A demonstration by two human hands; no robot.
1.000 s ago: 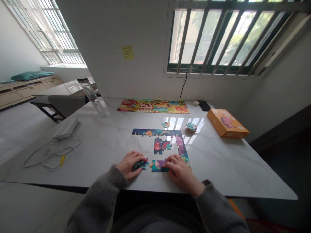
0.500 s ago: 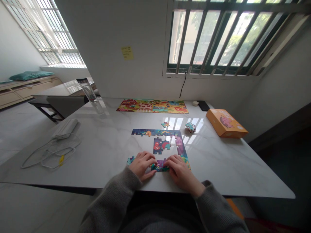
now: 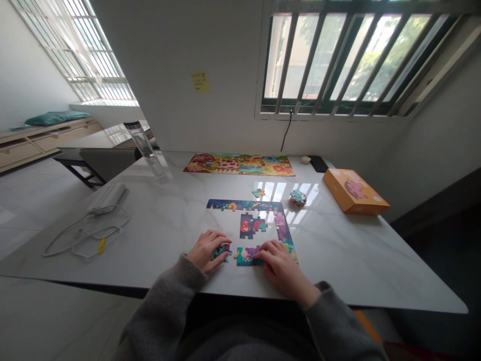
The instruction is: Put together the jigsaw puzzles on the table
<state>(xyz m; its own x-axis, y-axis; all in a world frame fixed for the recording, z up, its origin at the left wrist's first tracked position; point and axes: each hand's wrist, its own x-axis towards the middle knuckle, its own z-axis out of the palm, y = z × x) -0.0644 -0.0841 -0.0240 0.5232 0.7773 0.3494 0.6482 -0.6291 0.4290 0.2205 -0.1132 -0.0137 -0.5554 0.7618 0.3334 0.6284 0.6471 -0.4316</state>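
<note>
Head view: you have a partly built jigsaw puzzle lying flat on the white marble table, directly ahead of you. Its long top strip and right-hand strip join at a corner, and a separate cluster of pieces lies inside them. Your hands are apart. Your left hand curls over a small joined section, though you cannot tell whether it grips it. Your right hand lies with its fingers on a purple and teal section; the two sections are just apart. The table's near edge runs just behind both wrists. Open marble extends right to an orange box and left to a power bank. A loose piece and a small pile of pieces lie beyond the top strip.
</note>
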